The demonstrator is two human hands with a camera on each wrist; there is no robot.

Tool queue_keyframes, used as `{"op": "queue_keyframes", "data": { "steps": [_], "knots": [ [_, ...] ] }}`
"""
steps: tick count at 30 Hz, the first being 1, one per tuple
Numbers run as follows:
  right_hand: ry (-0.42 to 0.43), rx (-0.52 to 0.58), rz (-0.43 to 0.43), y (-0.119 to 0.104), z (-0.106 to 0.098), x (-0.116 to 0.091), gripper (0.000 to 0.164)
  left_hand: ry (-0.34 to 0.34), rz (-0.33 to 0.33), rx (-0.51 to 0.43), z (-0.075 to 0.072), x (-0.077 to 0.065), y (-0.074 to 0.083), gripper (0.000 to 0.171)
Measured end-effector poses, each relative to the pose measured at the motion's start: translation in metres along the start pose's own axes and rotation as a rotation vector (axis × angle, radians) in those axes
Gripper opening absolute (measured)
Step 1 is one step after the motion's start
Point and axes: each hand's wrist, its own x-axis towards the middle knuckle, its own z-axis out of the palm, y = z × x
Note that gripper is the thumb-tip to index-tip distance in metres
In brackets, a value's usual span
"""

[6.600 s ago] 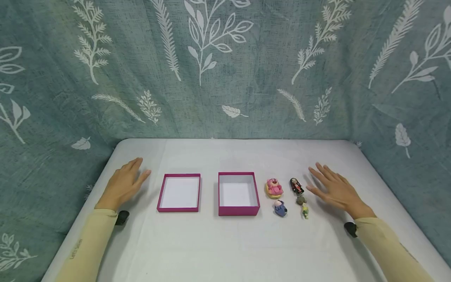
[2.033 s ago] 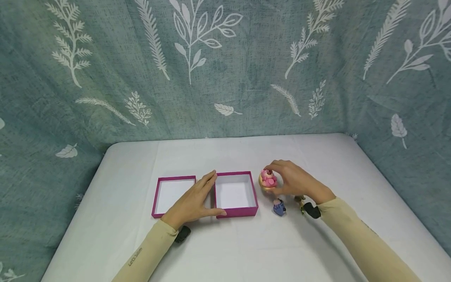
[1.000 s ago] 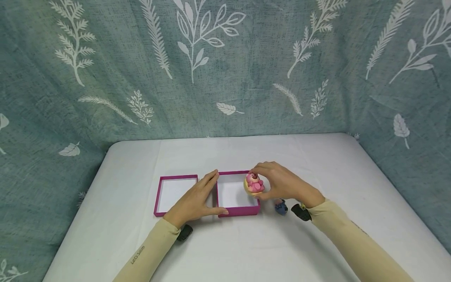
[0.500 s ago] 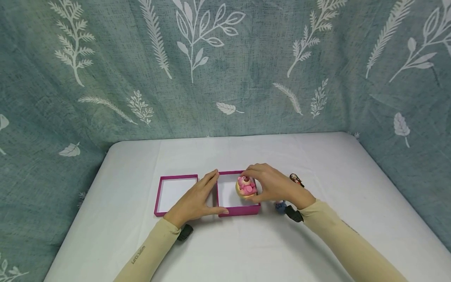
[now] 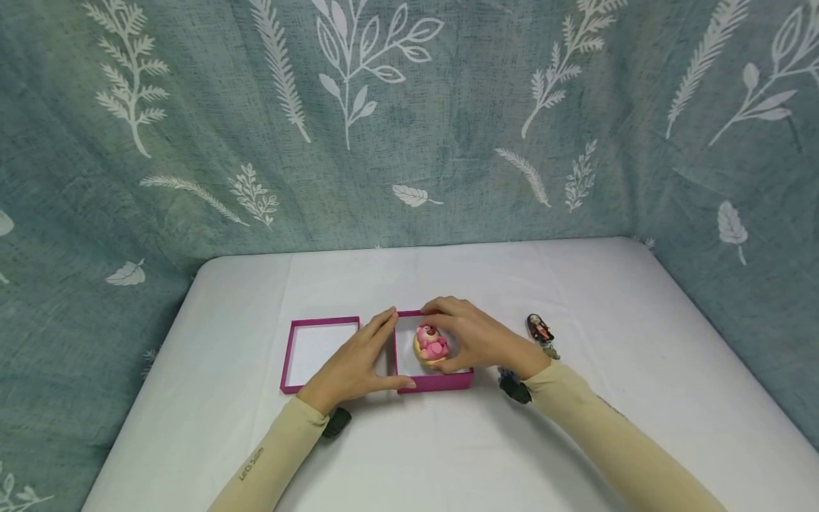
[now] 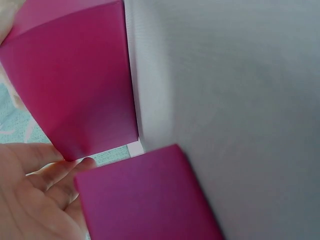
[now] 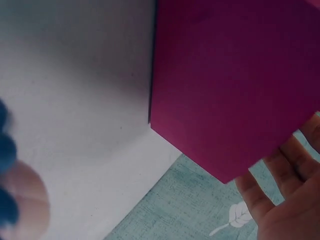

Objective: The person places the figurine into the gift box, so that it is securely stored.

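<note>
My right hand (image 5: 476,334) holds a pink bear figurine (image 5: 432,344) seated in a yellow ring, over the inside of an uncovered magenta box (image 5: 435,383). Whether the bear touches the white floor of the box cannot be made out. Across the left side of that box spans my left hand (image 5: 352,366), its thumb on the front wall and its fingertips at the back left corner. In the left wrist view the left hand's fingers (image 6: 45,185) touch a corner of the box (image 6: 75,85). The right wrist view shows the box wall (image 7: 225,85) but not the bear.
Left of the box lies a shallow magenta lid (image 5: 320,355) with its white inside up. A dark-haired doll figurine (image 5: 539,328) lies to the right, beside a partly covered small figure (image 5: 550,351). My right wrist mostly hides a blue figurine (image 5: 505,372).
My right hand has gripped the pink bear, lifted it off the table and carried it left into the box's opening. My left hand has come from the far left to the box.
</note>
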Motion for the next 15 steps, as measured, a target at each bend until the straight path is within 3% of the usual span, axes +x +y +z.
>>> {"op": "queue_keyframes", "data": {
  "steps": [15],
  "knots": [
    [-0.009,-0.007,0.012,0.005,0.015,0.006,0.065,0.017,0.019,-0.002,0.001,0.001,-0.001,0.114]
  ]
}}
